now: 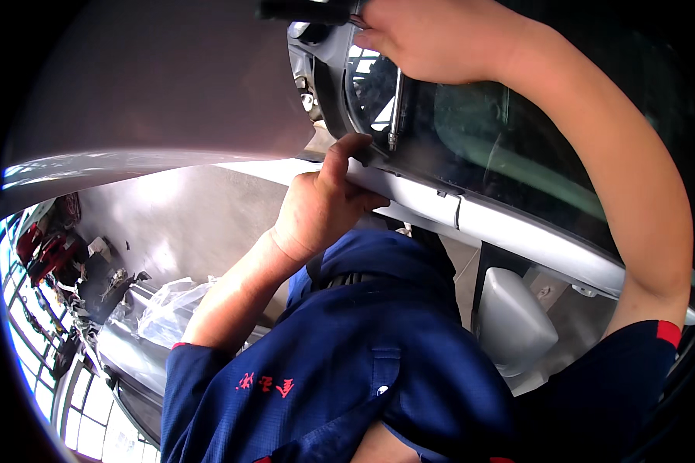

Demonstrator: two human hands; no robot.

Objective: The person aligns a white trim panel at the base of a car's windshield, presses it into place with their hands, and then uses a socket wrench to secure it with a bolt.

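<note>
At the top my right hand (440, 38) is closed around a tool with a black handle (309, 11). A slim metal socket extension (396, 112) runs down from below this hand, its tip close to the black trim by the dark window glass (486, 131). How handle and extension join is hidden by the hand. Lower down, my left hand (324, 189) grips the silver car body edge (417, 194). Its thumb lies over the black trim near the extension's tip, and its other fingers curl below the edge.
A large dark-looking body panel (162, 85) fills the upper left. An opening with exposed fittings (309, 100) lies beside the window. Below the silver edge is a silver mirror housing (513, 320). Clear plastic sheeting (170, 312) and piled red and dark parts (50, 247) are at left.
</note>
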